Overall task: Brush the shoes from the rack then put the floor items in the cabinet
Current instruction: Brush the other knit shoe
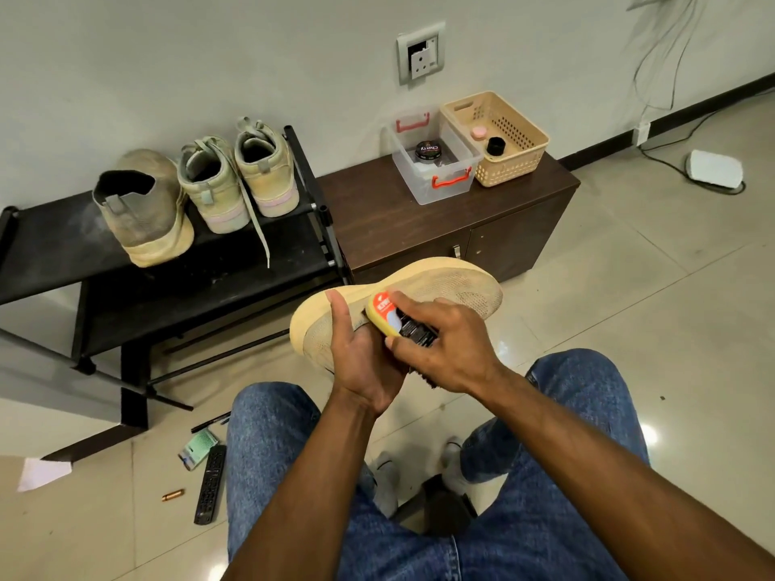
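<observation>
- Shoe (440, 287): lying sole-up above the knees, long axis running lower-left to upper-right.
- Left hand (360, 350): its grip curling round the heel end.
- Right hand (444, 345): its grip closing on the brush (398, 320), which is pressing against the shoe's near side.

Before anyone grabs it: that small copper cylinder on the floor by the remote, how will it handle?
The copper cylinder lies on its side on glossy tile, so a nudge would likely roll it. It looks like smooth metal, so probably rigid and slippery to pinch. It is small, thus likely light.
</observation>
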